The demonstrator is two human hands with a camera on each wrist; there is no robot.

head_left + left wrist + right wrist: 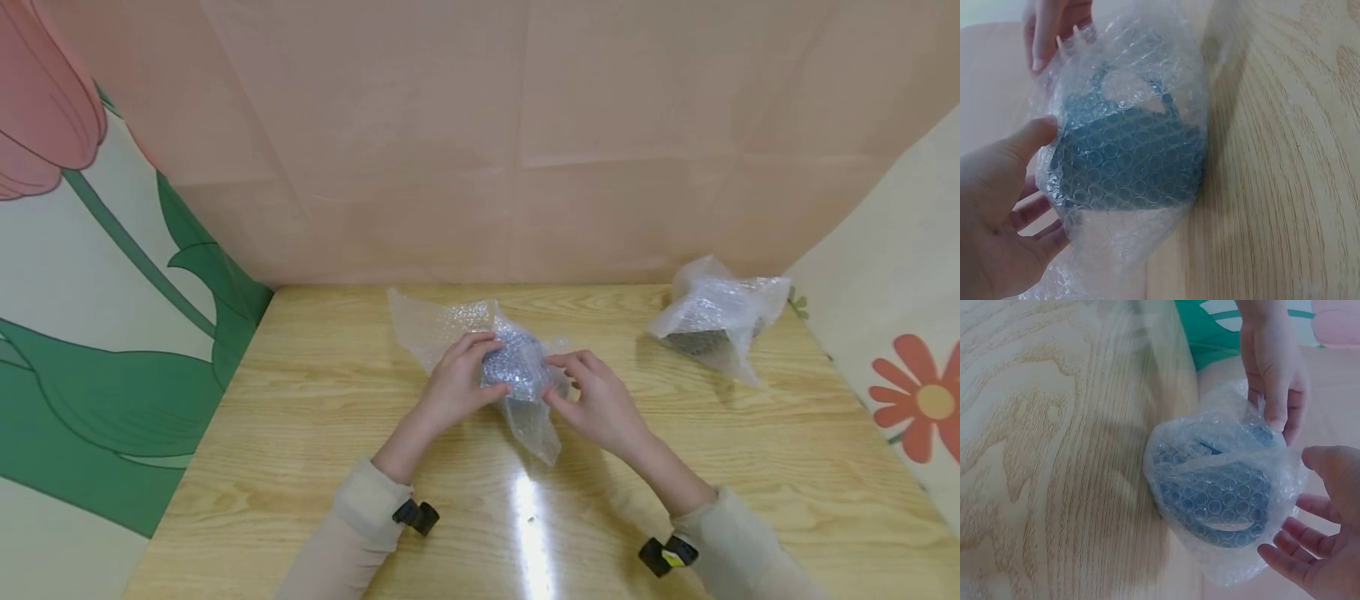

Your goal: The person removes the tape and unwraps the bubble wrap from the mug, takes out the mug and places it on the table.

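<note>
A bubble-wrapped blue object (516, 367) sits on the wooden table between both hands. Through the wrap, a loop like a cup handle shows in the left wrist view, above the blue body (1132, 159). My left hand (459, 379) holds the package's left side, thumb near and fingers behind. On the opposite side my right hand (596, 400) holds the wrap at its edge, thumb and fingertips against the plastic. Loose bubble wrap (427, 329) spreads out to the left, and another flap (536, 425) points toward the front.
A second bubble-wrapped package (712, 312) with something dark inside lies at the table's back right. Behind the wooden table (300, 467) hangs a pinkish backdrop (420, 167). Flower-printed panels (127, 350) flank both sides.
</note>
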